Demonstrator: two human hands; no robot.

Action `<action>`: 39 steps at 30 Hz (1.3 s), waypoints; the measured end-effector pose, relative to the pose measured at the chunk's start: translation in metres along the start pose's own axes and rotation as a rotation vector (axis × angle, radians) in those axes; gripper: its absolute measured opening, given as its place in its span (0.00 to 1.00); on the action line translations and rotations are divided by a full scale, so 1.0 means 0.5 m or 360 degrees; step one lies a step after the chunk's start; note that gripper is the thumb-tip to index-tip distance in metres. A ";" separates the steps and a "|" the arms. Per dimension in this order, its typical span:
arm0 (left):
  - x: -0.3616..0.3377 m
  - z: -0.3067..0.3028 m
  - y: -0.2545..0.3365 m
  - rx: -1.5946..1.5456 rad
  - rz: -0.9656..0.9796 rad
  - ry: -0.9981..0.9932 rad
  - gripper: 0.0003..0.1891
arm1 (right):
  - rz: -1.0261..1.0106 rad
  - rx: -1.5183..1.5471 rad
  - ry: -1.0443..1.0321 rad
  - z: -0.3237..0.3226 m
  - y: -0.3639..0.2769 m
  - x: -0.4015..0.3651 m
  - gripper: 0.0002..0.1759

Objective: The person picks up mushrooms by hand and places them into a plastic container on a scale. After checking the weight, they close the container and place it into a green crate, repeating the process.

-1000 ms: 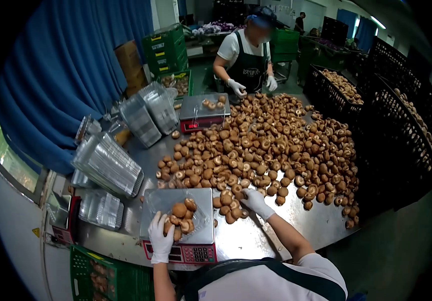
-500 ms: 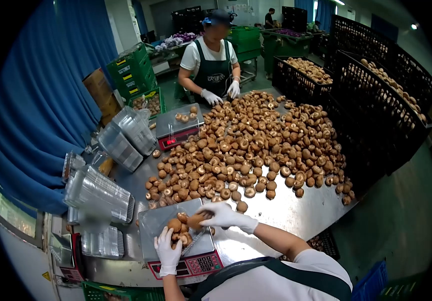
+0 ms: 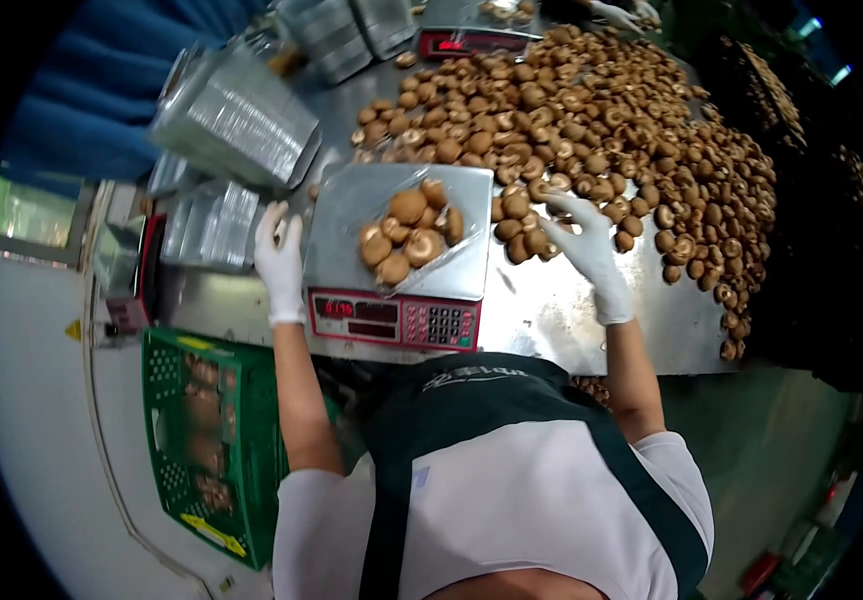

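Observation:
A clear plastic tray (image 3: 438, 266) with several brown mushrooms (image 3: 408, 206) rests on the silver plate of a red digital scale (image 3: 331, 200), whose display is lit. My left hand (image 3: 279, 255), in a white glove, is just left of the scale with its fingers apart and nothing in it. My right hand (image 3: 586, 250), also gloved in white, is to the right of the scale, beside the near edge of the mushroom pile (image 3: 551, 130). Its thumb and fingers are spread, and no mushroom shows between them.
Stacked clear trays (image 3: 241, 115) stand on the metal table (image 3: 221, 302) at the left. A green crate (image 3: 261, 440) sits below the table's front edge. A second scale (image 3: 451, 42) and a co-worker's gloved hands (image 3: 623, 15) are at the far side. Black crates (image 3: 811, 220) line the right.
The view has tilted down. Both my hands have let go of the tray and mushrooms and moved apart, one to each side of the scale.

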State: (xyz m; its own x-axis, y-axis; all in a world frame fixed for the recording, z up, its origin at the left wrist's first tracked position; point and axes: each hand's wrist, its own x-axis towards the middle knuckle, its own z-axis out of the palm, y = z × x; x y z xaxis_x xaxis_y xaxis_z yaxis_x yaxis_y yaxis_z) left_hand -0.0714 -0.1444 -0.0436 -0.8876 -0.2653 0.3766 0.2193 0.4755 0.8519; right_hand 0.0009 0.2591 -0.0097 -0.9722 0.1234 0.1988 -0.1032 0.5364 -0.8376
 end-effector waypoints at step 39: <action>-0.237 0.071 0.116 -0.0980 -0.1305 -0.0401 0.05 | 0.0733 0.0981 -0.0637 0.164 -0.005 0.085 0.18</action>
State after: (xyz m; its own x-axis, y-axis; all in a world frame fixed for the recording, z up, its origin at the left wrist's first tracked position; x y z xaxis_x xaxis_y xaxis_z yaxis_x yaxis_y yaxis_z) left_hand 0.0320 -0.0556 -0.0520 -0.9003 -0.0970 -0.4244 -0.3808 -0.2971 0.8756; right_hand -0.0574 0.1943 -0.0410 -0.9339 -0.1484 -0.3251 0.3363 -0.0572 -0.9400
